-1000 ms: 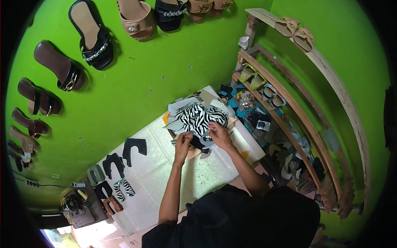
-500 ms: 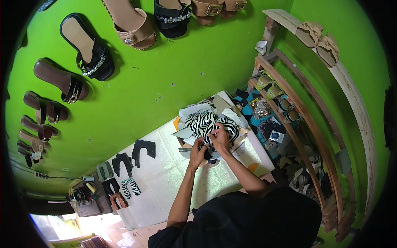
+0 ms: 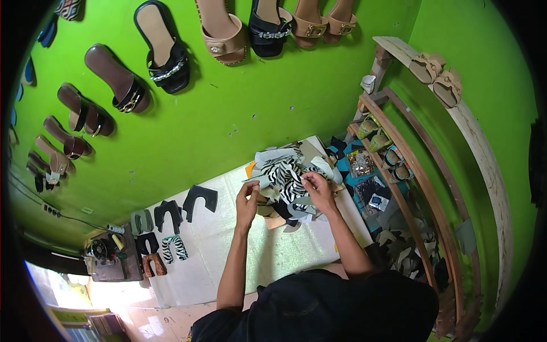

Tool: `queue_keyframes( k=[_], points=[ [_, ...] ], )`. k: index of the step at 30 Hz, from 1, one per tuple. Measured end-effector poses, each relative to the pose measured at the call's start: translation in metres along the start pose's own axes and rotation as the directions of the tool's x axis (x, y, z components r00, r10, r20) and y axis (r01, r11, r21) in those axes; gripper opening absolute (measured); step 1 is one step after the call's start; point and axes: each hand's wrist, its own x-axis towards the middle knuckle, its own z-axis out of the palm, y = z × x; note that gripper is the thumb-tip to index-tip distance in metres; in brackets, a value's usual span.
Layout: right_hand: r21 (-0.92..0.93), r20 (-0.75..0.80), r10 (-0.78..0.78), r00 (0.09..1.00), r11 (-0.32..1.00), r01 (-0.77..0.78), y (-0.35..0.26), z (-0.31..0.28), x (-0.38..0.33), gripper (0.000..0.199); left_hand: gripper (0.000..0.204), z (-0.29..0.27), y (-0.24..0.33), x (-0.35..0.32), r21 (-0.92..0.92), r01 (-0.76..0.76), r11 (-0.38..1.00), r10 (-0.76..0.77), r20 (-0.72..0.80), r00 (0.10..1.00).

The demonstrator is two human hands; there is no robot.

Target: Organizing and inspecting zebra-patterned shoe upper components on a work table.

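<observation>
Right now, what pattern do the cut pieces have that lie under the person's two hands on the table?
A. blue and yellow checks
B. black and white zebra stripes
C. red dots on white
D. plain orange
B: the pile of cut pieces between the left hand and the right hand shows black and white zebra stripes, mixed with some plain grey and tan pieces.

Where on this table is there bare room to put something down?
The widest bare stretch of the white table lies between the row of dark cut pieces on the left and the left hand. Another lies beneath the forearms, toward the near edge. The zebra-print pile under the right hand is crowded.
</observation>
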Motion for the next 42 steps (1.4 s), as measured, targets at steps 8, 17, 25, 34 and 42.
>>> queue_keyframes(
  k=[8, 17, 25, 34, 42],
  points=[
    [0.342, 0.305, 0.036, 0.952, 0.929, -0.145, -0.041, -0.004, -0.024, 0.015, 0.046, -0.003, 0.032, -0.031, -0.006, 0.215, 0.977, -0.201, 0.331, 0.922],
    [0.282, 0.457, 0.178, 0.871, 0.9, -0.331, -0.021, 0.004, -0.053, 0.046, 0.011, -0.021, 0.013, -0.097, -0.324, 0.305, 0.896, -0.278, 0.129, 0.952],
    [0.22, 0.672, 0.052, 0.739, 0.938, -0.267, 0.006, 0.03, -0.084, 0.044, 0.023, -0.057, -0.005, -0.166, -0.322, 0.285, 0.903, -0.325, -0.077, 0.942],
    [0.039, 0.768, 0.019, 0.64, 0.996, -0.077, -0.037, 0.104, -0.134, 0.049, 0.044, -0.129, -0.02, -0.258, -0.271, 0.222, 0.937, -0.283, -0.214, 0.935],
    [-0.082, 0.79, -0.011, 0.613, 0.989, 0.125, -0.072, 0.201, -0.224, 0.053, 0.042, -0.218, -0.041, -0.354, -0.267, 0.145, 0.953, -0.237, -0.354, 0.905]
  ],
)
